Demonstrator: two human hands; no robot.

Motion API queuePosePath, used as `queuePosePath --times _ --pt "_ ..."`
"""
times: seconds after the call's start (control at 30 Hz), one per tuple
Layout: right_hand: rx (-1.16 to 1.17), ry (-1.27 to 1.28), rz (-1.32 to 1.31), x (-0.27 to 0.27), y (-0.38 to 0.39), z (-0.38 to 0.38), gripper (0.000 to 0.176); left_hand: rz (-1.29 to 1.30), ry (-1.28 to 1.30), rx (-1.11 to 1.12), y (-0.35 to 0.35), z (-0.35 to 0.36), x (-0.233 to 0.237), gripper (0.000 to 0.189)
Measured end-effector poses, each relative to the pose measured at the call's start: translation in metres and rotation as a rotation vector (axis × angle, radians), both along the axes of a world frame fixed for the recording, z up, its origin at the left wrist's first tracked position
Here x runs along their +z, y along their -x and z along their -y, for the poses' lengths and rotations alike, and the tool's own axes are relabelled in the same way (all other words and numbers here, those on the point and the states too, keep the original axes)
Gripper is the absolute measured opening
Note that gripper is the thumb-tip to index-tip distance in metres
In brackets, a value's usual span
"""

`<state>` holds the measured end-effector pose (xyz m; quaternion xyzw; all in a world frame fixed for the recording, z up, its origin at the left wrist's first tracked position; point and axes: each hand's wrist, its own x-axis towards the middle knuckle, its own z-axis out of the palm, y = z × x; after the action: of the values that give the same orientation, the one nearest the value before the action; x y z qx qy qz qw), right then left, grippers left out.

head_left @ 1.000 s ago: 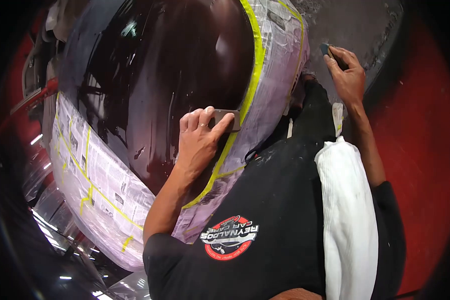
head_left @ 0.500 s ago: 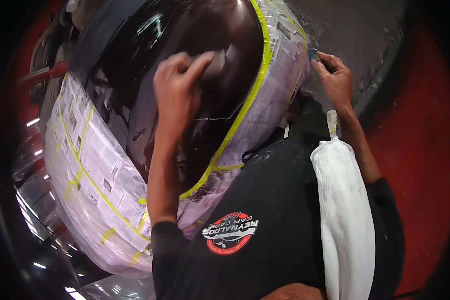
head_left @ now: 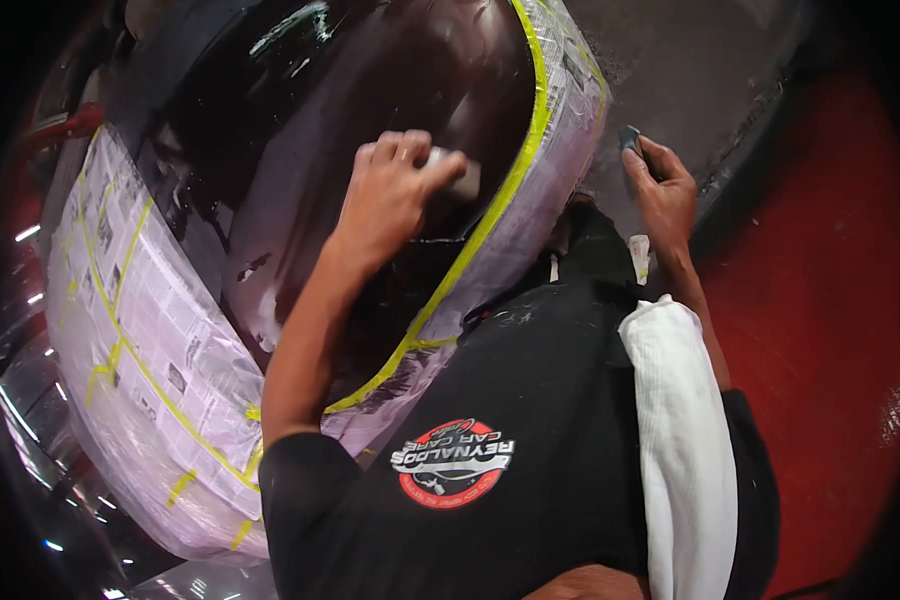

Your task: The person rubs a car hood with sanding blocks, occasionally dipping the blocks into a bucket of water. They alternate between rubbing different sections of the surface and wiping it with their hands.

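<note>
Inside the curve of the yellow masking tape (head_left: pixel 542 100), a grey rectangular block (head_left: pixel 467 180) is gripped by the left hand (head_left: pixel 388 198) at the glossy dark panel (head_left: pixel 380 85). Beyond the tape, a small dark pad (head_left: pixel 629 139) is pinched by the right hand (head_left: pixel 664 195). The block is probably best kept flat, lightly pressed, clear of the tape's edge.

One head-worn camera looks forward and down at both hands (head_left: pixel 382 205).
</note>
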<state>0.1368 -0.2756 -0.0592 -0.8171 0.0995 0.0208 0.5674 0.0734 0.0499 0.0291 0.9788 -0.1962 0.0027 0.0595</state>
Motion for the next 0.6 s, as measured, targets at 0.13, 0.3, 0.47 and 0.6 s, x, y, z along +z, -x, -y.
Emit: queuePosePath --times 0.13,0.3,0.47,0.6 --pt "0.192 0.145 0.173 0.000 -0.024 -0.038 0.035 0.019 0.040 0.126 0.065 0.000 0.010 0.049" --pt "0.348 0.231 0.608 0.006 -0.030 -0.119 0.032 0.055 0.045 0.452 0.118 -0.001 0.016 0.057" --pt "0.327 0.230 0.582 -0.006 -0.059 -0.132 0.028 0.438 0.056 0.788 0.185 -0.007 -0.018 0.068" --pt "0.421 0.278 0.414 -0.003 -0.066 -0.135 0.030 0.590 0.040 0.931 0.199 -0.002 -0.038 0.070"
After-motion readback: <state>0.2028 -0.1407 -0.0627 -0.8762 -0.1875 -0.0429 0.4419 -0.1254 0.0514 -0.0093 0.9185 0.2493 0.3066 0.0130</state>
